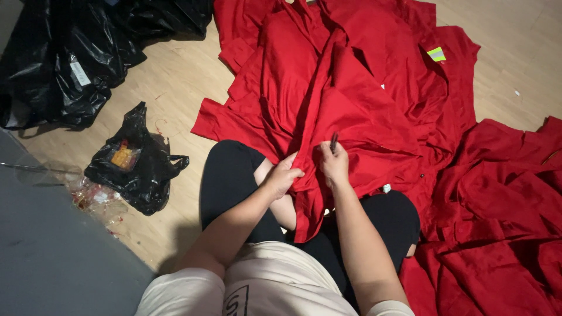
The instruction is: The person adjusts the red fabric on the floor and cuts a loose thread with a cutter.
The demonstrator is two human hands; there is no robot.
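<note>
The left hand (285, 175) is pinching a fold of the red garment (328, 111) draped over the person's lap, while the right hand (333, 164) is gripping the same fold together with a small dark tool (333, 142). The cloth is looking soft, light and limp, so it is best grasped along its seam edge. Open wooden floor (175, 88) is lying to the left, between the garment's edge and 1 small black bag (140, 169); more red garments (503, 222) are crowding the right.

left hand (283, 175) clenched, right hand (333, 164) pinching — close together
</note>
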